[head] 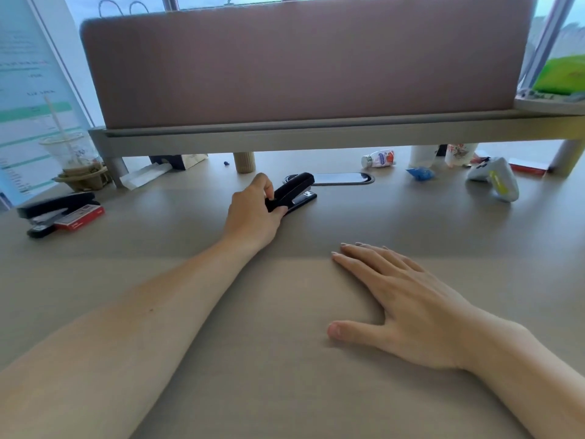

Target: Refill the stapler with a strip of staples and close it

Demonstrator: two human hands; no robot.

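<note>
Reaching far across the counter (190, 391), the left hand (253, 213) grips the rear end of a black stapler (292, 192), thumb under one side and fingers (267, 188) curled over the top. The stapler sits toward the far edge of the counter, near the middle, with its top arm raised a little above its base at the front, so it is not fully closed. Just behind it lies a dark oval cable port (343, 178) set into the counter.

The right hand (405, 305) lies flat on the counter nearer the person, palm down, fingers spread loosely, thumb out to the side; it holds nothing.

Near the left edge of the counter a second black stapler (53, 209) rests touching a red box (80, 218); whether that box holds staples cannot be read. Behind these, at the far left corner, a clear plastic cup (68, 152) with a straw stands in a cardboard holder.

A raised shelf (316, 134) with a brownish divider panel (300, 64) runs along the far edge. Under it, toward the far right, lie a small bottle (378, 159) on its side, a blue crumpled wrapper (420, 173) and a white game controller (493, 177), well apart from the hands.
</note>
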